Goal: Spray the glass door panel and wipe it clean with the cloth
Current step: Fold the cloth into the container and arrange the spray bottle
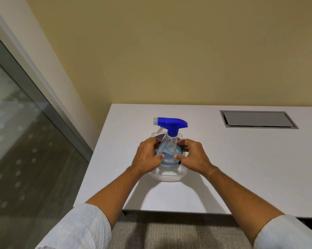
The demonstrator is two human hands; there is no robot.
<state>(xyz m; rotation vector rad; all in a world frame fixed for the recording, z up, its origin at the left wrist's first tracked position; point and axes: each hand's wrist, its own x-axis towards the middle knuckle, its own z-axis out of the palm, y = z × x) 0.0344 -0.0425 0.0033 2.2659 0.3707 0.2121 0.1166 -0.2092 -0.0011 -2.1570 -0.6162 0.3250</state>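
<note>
A clear spray bottle with a blue trigger head and blue liquid stands upright in a clear plastic container on the white table. My left hand and my right hand press against the bottle's body from either side, thumbs on its front. Something dark shows in the container behind the bottle; whether it is the cloth I cannot tell. The glass door panel fills the left of the view, frosted dots on it.
A grey metal cable hatch is set into the table at the back right. A beige wall rises behind the table. The door's metal frame runs diagonally beside the table's left edge. Grey carpet lies below.
</note>
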